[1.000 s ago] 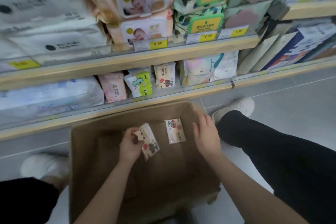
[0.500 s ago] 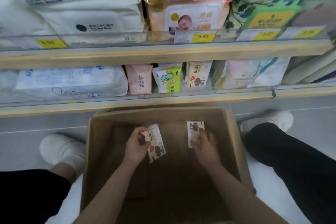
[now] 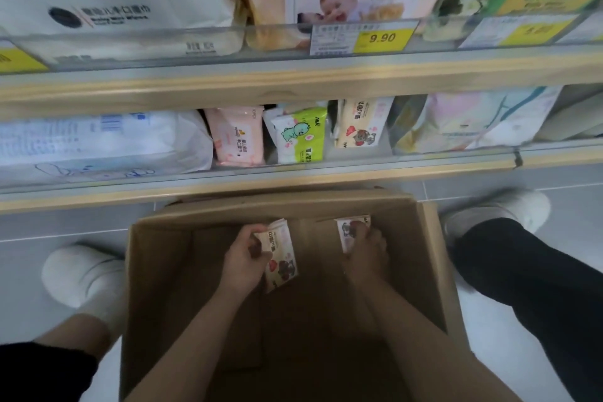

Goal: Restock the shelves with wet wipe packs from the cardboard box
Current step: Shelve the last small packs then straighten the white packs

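Note:
An open cardboard box (image 3: 156,271) stands on the floor below the shelves. Both my hands are inside it. My left hand (image 3: 244,258) grips a small cream wet wipe pack (image 3: 280,258) with a red and dark cartoon print. My right hand (image 3: 367,248) holds a second matching pack (image 3: 349,232) near the box's far wall, its fingers curled over the pack. On the bottom shelf (image 3: 293,184) stands a matching cream pack (image 3: 359,124), beside a green pack (image 3: 298,135) and a pink pack (image 3: 236,135).
Large white packs (image 3: 98,140) fill the lower shelf's left, pastel packs (image 3: 473,121) its right. The upper shelf (image 3: 293,75) carries big packs and a 9.90 price tag (image 3: 380,37). My white shoes (image 3: 81,277) flank the box on grey tiles.
My right hand moved from the box's right rim onto the second pack and took hold of it. The left hand kept its pack. The view shifted closer to the shelves.

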Motion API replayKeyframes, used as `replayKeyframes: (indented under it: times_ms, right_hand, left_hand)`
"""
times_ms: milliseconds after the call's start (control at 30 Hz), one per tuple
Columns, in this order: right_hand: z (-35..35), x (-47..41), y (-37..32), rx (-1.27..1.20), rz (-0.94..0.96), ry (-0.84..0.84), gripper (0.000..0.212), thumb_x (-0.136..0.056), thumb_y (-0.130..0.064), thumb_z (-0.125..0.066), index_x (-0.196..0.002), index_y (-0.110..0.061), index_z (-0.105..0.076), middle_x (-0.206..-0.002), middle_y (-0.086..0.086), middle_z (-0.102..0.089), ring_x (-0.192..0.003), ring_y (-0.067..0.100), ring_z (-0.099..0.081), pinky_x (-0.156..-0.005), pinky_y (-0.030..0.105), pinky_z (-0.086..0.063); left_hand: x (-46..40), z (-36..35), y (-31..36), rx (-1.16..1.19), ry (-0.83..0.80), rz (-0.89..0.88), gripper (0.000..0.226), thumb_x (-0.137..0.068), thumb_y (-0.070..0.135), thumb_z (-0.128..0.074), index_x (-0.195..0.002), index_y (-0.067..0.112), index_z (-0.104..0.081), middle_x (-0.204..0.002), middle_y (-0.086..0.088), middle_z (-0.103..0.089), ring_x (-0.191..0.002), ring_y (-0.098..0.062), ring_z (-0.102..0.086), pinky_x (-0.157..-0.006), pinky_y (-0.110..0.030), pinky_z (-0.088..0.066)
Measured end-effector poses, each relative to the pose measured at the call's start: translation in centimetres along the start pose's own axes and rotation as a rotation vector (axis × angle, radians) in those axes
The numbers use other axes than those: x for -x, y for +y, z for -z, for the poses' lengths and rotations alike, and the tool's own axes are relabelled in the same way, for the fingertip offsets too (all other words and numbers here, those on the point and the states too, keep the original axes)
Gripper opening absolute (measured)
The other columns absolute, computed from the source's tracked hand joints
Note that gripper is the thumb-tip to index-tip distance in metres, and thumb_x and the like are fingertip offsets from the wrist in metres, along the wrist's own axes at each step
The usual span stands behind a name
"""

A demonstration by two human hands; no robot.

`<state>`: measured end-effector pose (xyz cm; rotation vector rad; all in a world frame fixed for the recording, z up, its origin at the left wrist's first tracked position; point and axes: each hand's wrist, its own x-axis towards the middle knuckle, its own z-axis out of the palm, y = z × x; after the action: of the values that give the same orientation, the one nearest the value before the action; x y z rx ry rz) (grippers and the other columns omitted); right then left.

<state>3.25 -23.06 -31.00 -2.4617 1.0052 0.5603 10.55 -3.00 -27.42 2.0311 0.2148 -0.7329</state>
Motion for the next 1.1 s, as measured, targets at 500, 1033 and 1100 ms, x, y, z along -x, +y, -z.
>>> replayKeyframes:
  times_ms: [500,1033,1100]
  right_hand:
    - [10.4,8.2,-1.8,-0.317,0.297,0.157,0.078,-0.065,-0.018,-0.077,-0.129,-0.017,-0.032,-0.124,0.003,-0.040,-0.114,0.020,-0.046,-0.095,0.033,-0.045]
    - [17.9,5.1,-6.9,-0.462,0.393,0.394,0.046,-0.075,-0.026,-0.074,-0.106,-0.008,-0.045,-0.104,0.000,-0.042,-0.082,0.022,-0.050,-0.072,0.031,-0.043]
    - [17.5,3.8,-7.3,-0.473,0.373,0.404,0.047,-0.076,-0.024,-0.075,-0.108,-0.008,-0.045,-0.109,0.004,-0.044,-0.083,0.021,-0.051,-0.075,0.030,-0.044]
  left_hand:
    - [5.7,2.9,6.3,0.065,0.027,-0.229,0.043,-0.075,-0.017,-0.058,-0.099,0.018,-0.056,-0.090,-0.001,-0.064,-0.082,-0.009,-0.059,-0.063,0.000,-0.041]
    - [6.6,7.5,14.4,0.271,0.021,-0.380,0.040,-0.082,-0.009,-0.060,-0.099,0.027,-0.053,-0.098,0.003,-0.064,-0.091,-0.008,-0.060,-0.060,-0.018,-0.052]
    - [6.0,7.7,14.4,0.281,0.021,-0.376,0.039,-0.082,-0.010,-0.059,-0.101,0.024,-0.053,-0.097,0.004,-0.064,-0.089,-0.008,-0.060,-0.058,-0.016,-0.053]
